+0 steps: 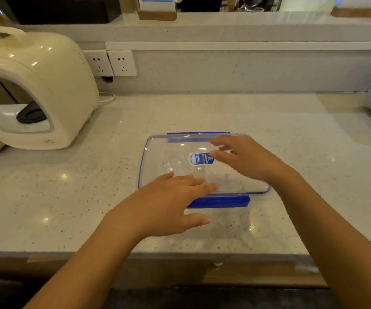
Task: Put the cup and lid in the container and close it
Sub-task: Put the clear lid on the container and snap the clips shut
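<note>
Left hand (171, 201) lies flat, fingers spread, on the near corner of the clear rectangular plastic container with blue latches (155, 157), holding nothing. Right hand (244, 159) hovers open over its lid at two o'clock. Container sits mid-counter (91, 197); contents too blurred to tell. Cream appliance (35, 90) at ten o'clock.

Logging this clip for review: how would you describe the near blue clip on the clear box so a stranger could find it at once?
Start at the pale speckled counter and find the clear box under both hands. Along its near edge, just past the left hand, runs a solid blue clip. It looks broader and brighter than the thin blue strip at the far edge.
</note>
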### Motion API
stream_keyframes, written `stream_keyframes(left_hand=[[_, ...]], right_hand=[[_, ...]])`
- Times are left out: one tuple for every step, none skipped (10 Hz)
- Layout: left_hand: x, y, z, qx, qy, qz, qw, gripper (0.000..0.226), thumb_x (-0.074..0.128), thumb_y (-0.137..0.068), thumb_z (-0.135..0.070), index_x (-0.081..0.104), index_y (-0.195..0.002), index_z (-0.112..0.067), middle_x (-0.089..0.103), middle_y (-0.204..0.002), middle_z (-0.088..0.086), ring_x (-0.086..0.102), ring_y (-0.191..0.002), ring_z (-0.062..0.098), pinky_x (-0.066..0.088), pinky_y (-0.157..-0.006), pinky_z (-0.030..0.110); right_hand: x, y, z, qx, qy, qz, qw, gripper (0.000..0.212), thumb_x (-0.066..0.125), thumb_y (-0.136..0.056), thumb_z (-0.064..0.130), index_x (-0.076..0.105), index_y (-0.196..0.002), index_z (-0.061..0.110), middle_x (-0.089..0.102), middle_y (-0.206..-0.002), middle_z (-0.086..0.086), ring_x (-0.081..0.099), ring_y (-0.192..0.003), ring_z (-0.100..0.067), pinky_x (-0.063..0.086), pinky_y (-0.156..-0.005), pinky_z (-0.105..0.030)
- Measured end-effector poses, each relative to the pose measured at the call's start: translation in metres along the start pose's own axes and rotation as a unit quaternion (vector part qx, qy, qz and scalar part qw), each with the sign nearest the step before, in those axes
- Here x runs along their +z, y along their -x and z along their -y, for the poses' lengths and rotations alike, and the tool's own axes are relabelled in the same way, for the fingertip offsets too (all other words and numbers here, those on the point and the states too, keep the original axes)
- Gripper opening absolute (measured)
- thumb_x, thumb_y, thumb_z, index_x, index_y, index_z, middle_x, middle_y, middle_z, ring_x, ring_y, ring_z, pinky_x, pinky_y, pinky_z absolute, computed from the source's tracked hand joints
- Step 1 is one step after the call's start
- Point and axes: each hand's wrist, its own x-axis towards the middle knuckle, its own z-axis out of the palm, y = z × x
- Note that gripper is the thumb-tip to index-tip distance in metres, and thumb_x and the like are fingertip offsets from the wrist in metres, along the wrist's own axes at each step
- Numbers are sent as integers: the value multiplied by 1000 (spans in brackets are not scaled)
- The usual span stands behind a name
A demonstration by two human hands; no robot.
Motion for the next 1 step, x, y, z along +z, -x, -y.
stream_keyframes(left_hand=[[4,38,-20,-1,62,-107,992,53,36,-83,-63,15,-132,-59,34,-138,-33,20,-126,-16,6,-102,13]], right_hand=[[-2,61,6,-24,-37,-23,999,42,44,-84,48,47,-124,36,55,-122,19,53,-95,3,44,-78,-11]])
